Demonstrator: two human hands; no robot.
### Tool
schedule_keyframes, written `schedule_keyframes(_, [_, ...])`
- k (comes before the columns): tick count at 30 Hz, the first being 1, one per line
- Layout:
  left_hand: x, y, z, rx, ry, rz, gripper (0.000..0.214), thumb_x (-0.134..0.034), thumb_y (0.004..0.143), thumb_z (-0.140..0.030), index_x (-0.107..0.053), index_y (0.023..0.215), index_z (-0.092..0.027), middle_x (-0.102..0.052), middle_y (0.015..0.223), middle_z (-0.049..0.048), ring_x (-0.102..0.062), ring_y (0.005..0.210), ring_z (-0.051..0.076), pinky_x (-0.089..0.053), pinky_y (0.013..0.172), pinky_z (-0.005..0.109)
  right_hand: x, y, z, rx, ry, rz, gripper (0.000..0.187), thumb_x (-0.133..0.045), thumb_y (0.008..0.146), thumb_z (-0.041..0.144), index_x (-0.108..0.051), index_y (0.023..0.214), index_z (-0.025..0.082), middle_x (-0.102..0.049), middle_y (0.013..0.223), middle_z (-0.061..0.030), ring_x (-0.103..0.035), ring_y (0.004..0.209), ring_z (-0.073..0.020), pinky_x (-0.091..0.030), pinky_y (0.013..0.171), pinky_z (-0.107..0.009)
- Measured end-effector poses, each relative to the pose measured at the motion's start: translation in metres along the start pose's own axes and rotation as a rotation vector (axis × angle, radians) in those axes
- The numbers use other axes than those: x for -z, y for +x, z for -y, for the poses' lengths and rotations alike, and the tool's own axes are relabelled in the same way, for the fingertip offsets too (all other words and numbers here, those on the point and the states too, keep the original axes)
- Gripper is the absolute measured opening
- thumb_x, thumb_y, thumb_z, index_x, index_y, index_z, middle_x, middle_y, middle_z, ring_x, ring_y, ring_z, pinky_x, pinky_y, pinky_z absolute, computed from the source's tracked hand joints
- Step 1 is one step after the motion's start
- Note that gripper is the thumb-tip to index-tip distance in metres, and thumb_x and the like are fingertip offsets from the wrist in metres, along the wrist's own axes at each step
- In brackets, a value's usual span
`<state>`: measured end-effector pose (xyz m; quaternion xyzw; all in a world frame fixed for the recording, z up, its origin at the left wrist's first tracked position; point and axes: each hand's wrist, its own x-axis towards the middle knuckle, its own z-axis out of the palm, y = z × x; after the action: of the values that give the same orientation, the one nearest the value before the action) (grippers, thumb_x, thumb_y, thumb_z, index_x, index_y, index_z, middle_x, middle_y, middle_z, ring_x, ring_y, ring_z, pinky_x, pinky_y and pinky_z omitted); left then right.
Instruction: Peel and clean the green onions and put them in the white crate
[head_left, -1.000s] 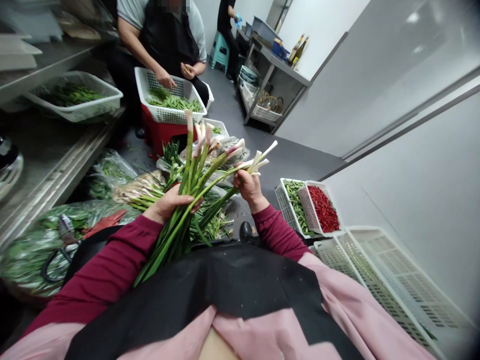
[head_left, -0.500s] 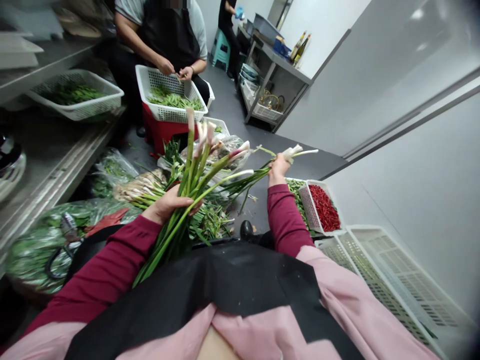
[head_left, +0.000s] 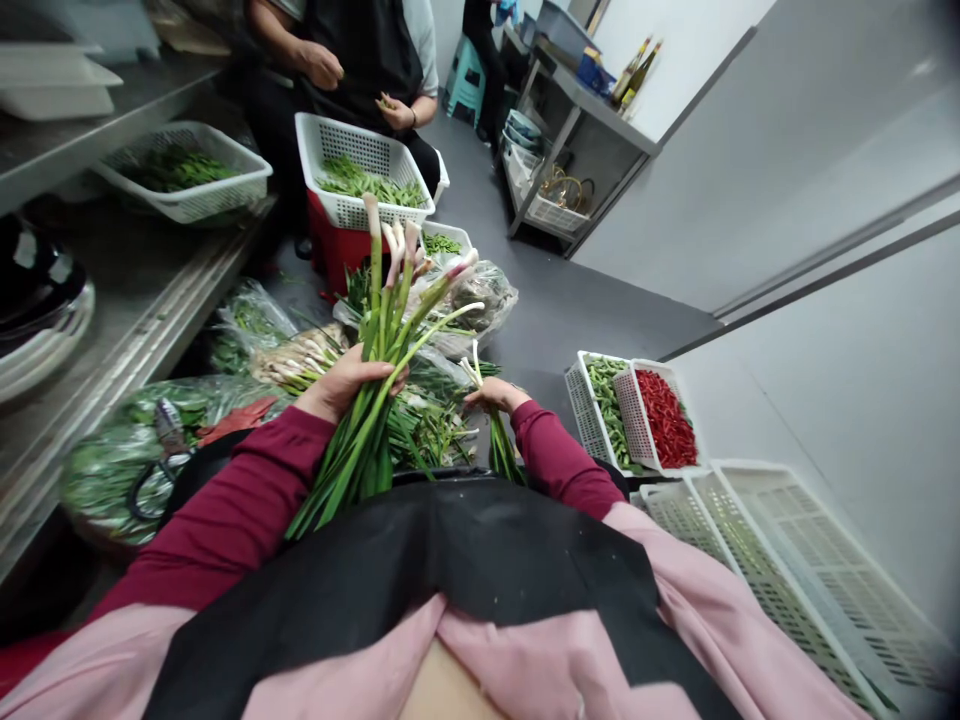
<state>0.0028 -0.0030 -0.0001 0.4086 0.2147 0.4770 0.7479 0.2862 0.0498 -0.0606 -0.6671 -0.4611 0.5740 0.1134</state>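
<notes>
My left hand [head_left: 346, 382] is closed round a bunch of green onions [head_left: 390, 320], white ends pointing up and away, green leaves hanging down over my black apron. My right hand [head_left: 493, 395] is lowered just above my lap, fingers closed on a few separate green onion stalks [head_left: 499, 450] whose leaves point down toward the floor. More loose green onions [head_left: 427, 430] lie on the floor between my hands.
White baskets of green chilies [head_left: 607, 405] and red chilies [head_left: 664, 420] stand at right, with empty white crates [head_left: 787, 560] nearer. Bagged greens [head_left: 127, 460] with scissors [head_left: 161, 470] lie at left. Another person [head_left: 352, 60] sits behind a basket of green pods [head_left: 360, 180]. A steel shelf [head_left: 112, 300] runs along the left.
My right hand pulled a few stalks out of the bunch, swung them out to the right, then brought them down in front of my lap. The left hand kept its hold.
</notes>
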Motion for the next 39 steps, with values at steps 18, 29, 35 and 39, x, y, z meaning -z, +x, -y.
schedule_keyframes(18, [0.005, 0.017, 0.019, 0.197, -0.001, -0.135, 0.024, -0.07, 0.063, -0.023, -0.069, 0.08, -0.006, -0.069, 0.066, 0.0106, -0.065, 0.055, 0.02, -0.053, 0.048, 0.027, 0.008, -0.066, 0.113, 0.751, 0.673, -0.402, 0.014, -0.056, 0.077, 0.024, -0.06, 0.088, 0.016, -0.063, 0.072, 0.0006, -0.055, 0.054, -0.0068, -0.048, 0.055, -0.022])
schedule_keyframes(29, [0.001, 0.019, 0.024, 0.195, -0.116, -0.153, 0.039, -0.07, 0.059, -0.017, -0.067, 0.096, -0.006, -0.072, 0.073, 0.01, -0.064, 0.052, 0.017, -0.054, 0.048, 0.026, -0.038, -0.071, 0.097, 0.638, 0.07, -0.065, 0.033, -0.074, 0.063, 0.042, -0.061, 0.076, 0.014, -0.047, 0.05, 0.0066, -0.039, 0.039, -0.0051, -0.033, 0.039, -0.019])
schedule_keyframes(35, [0.0, 0.018, 0.022, 0.132, -0.084, -0.206, 0.029, -0.071, 0.057, -0.014, -0.071, 0.086, -0.007, -0.072, 0.072, 0.0087, -0.066, 0.06, 0.018, -0.054, 0.058, 0.026, -0.057, -0.07, 0.095, 0.619, 0.091, 0.03, 0.038, -0.072, 0.065, 0.046, -0.05, 0.062, 0.017, -0.045, 0.044, 0.0061, -0.04, 0.038, -0.0062, -0.03, 0.037, -0.02])
schedule_keyframes(39, [-0.001, 0.017, 0.02, 0.129, -0.062, -0.229, 0.025, -0.069, 0.059, -0.014, -0.072, 0.082, -0.007, -0.073, 0.079, 0.01, -0.066, 0.067, 0.017, -0.054, 0.061, 0.025, -0.048, -0.066, 0.092, 0.603, 0.1, -0.074, 0.037, -0.074, 0.064, 0.045, -0.049, 0.066, 0.017, -0.042, 0.044, 0.008, -0.037, 0.036, -0.0054, -0.028, 0.037, -0.019])
